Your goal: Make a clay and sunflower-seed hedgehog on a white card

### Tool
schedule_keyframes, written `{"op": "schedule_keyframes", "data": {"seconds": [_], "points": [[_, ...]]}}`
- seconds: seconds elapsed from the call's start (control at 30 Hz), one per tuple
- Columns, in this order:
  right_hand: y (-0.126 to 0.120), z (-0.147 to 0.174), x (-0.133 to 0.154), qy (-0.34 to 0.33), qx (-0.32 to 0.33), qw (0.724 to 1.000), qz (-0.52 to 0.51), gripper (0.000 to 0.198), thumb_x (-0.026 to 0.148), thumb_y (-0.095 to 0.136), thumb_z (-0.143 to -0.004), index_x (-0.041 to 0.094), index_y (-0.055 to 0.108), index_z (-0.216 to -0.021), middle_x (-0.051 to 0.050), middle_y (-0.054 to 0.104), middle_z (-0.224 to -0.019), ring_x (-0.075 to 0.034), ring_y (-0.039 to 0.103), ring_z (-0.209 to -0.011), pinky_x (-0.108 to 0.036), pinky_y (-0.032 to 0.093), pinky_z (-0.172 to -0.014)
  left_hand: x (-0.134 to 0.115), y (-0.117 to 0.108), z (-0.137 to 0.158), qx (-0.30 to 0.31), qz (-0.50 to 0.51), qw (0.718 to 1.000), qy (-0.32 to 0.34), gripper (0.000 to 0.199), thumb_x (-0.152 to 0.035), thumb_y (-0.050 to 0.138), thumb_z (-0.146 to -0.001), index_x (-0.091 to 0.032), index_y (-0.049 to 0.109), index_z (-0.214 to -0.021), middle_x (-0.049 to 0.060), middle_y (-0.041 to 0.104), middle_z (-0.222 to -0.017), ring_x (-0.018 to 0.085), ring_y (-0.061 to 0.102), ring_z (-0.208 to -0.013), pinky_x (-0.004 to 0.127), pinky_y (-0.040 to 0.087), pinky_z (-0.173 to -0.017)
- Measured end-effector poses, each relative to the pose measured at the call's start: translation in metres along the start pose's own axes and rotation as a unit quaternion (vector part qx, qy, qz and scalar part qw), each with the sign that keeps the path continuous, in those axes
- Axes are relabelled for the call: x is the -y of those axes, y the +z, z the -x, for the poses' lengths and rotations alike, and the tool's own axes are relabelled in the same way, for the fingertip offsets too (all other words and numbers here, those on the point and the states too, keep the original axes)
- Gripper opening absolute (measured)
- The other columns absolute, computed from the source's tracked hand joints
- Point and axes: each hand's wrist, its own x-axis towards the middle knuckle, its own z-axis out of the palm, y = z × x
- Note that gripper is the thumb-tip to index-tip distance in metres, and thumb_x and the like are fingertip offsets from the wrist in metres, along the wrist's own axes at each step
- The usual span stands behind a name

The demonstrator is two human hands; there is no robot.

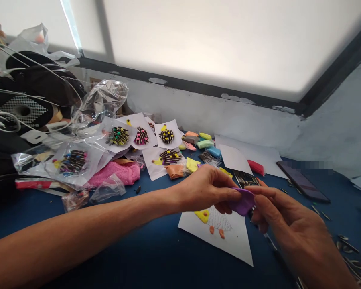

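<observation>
A flattened piece of purple modelling clay (242, 202) is pinched between both hands. My left hand (209, 188) grips its left edge, thumb in front. My right hand (284, 210) closes on its right edge with thumb and fingers. Below them lies a white paper (219, 245) with a hedgehog drawing. Its head is yellow clay (202, 216), two small orange-brown clay feet (216, 232) sit underneath, and the body is only pen marks. My hands partly cover the paper's top edge.
Finished hedgehog pictures (170, 156) and a pink towel (114, 174) lie at the left. Coloured clay packs (206, 143) stand behind my hands. A phone (302, 182), white sheets (234, 157) and scattered sunflower seeds (347, 245) are on the right.
</observation>
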Motion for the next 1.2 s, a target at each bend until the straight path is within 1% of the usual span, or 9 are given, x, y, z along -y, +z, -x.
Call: {"op": "schedule_keyframes", "data": {"seconds": [0.17, 0.3, 0.4, 0.53, 0.73, 0.8, 0.93, 1.0, 1.2], "points": [[0.001, 0.000, 0.001, 0.026, 0.059, 0.998, -0.024, 0.034, 0.055, 0.075, -0.070, 0.025, 0.077, -0.088, 0.001, 0.062, -0.062, -0.012, 0.055, -0.054, -0.022, 0.050, -0.051, 0.000, -0.003, 0.001, 0.014, -0.003, 1.000, 0.008, 0.018, -0.026, 0.065, -0.090, -0.009, 0.068, -0.085, 0.004, 0.068, -0.076, 0.009, 0.063, -0.063, 0.021, 0.052, -0.061], [0.001, 0.000, 0.002, 0.030, 0.040, 0.999, -0.020, 0.037, 0.058, 0.074, -0.070, 0.024, 0.077, -0.084, 0.002, 0.059, -0.059, -0.011, 0.049, -0.052, -0.021, 0.047, -0.050, 0.003, -0.006, -0.001, 0.019, 0.013, 1.000, -0.008, 0.017, -0.022, 0.063, -0.091, -0.009, 0.066, -0.081, 0.002, 0.066, -0.070, 0.008, 0.062, -0.057, 0.021, 0.051, -0.058], [-0.003, -0.003, -0.004, 0.015, 0.048, 0.999, -0.016, 0.032, 0.053, 0.076, -0.071, 0.024, 0.076, -0.086, 0.003, 0.055, -0.055, -0.011, 0.046, -0.048, -0.021, 0.044, -0.045, 0.003, -0.008, -0.003, 0.012, 0.036, 0.999, -0.001, 0.011, -0.019, 0.064, -0.089, -0.009, 0.067, -0.090, 0.003, 0.066, -0.070, 0.009, 0.063, -0.058, 0.023, 0.053, -0.061], [-0.005, -0.006, -0.011, -0.013, 0.064, 0.998, -0.008, 0.030, 0.050, 0.074, -0.074, 0.024, 0.076, -0.089, 0.003, 0.056, -0.054, -0.012, 0.048, -0.046, -0.023, 0.046, -0.045, 0.007, -0.008, -0.005, 0.031, 0.072, 0.997, 0.005, 0.031, -0.016, 0.076, -0.077, -0.011, 0.065, -0.106, 0.001, 0.067, -0.070, 0.010, 0.064, -0.059, 0.024, 0.053, -0.061], [-0.001, -0.001, -0.002, -0.015, 0.024, 1.000, 0.014, 0.040, 0.058, 0.063, -0.082, 0.026, 0.073, -0.104, 0.000, 0.064, -0.063, -0.014, 0.057, -0.052, -0.026, 0.055, -0.053, 0.020, -0.005, -0.009, 0.031, 0.063, 0.997, 0.012, 0.020, -0.016, 0.078, -0.072, -0.011, 0.064, -0.085, 0.001, 0.067, -0.070, 0.010, 0.064, -0.062, 0.025, 0.053, -0.064], [0.000, 0.000, 0.002, -0.019, 0.013, 1.000, 0.015, 0.038, 0.058, 0.064, -0.081, 0.027, 0.074, -0.101, -0.002, 0.070, -0.072, -0.016, 0.062, -0.057, -0.028, 0.056, -0.055, 0.024, -0.004, -0.010, 0.039, 0.064, 0.997, 0.005, 0.022, -0.017, 0.080, -0.070, -0.012, 0.063, -0.083, 0.001, 0.067, -0.070, 0.010, 0.064, -0.062, 0.025, 0.053, -0.063], [0.000, -0.001, 0.005, -0.073, 0.065, 0.994, 0.042, 0.026, 0.050, 0.067, -0.082, 0.026, 0.076, -0.088, -0.002, 0.073, -0.080, -0.018, 0.068, -0.071, -0.027, 0.057, -0.063, 0.025, 0.001, -0.008, 0.048, 0.071, 0.996, 0.001, 0.024, -0.014, 0.080, -0.068, -0.012, 0.060, -0.081, 0.001, 0.067, -0.070, 0.010, 0.063, -0.062, 0.024, 0.051, -0.061], [0.000, -0.001, 0.005, -0.088, 0.089, 0.991, 0.050, 0.025, 0.048, 0.066, -0.084, 0.025, 0.076, -0.087, -0.002, 0.072, -0.075, -0.018, 0.068, -0.068, -0.027, 0.057, -0.063, 0.024, 0.002, -0.007, 0.046, 0.060, 0.997, 0.008, 0.024, -0.013, 0.079, -0.068, -0.012, 0.060, -0.081, 0.000, 0.066, -0.068, 0.010, 0.063, -0.062, 0.023, 0.050, -0.060], [-0.001, 0.002, 0.010, -0.064, 0.071, 0.994, 0.050, 0.027, 0.052, 0.061, -0.086, 0.029, 0.076, -0.087, -0.002, 0.074, -0.077, -0.019, 0.068, -0.069, -0.028, 0.055, -0.063, 0.024, 0.001, -0.007, 0.035, 0.044, 0.998, 0.000, 0.024, -0.010, 0.078, -0.069, -0.012, 0.059, -0.085, -0.001, 0.065, -0.068, 0.009, 0.062, -0.060, 0.023, 0.050, -0.058]]}}
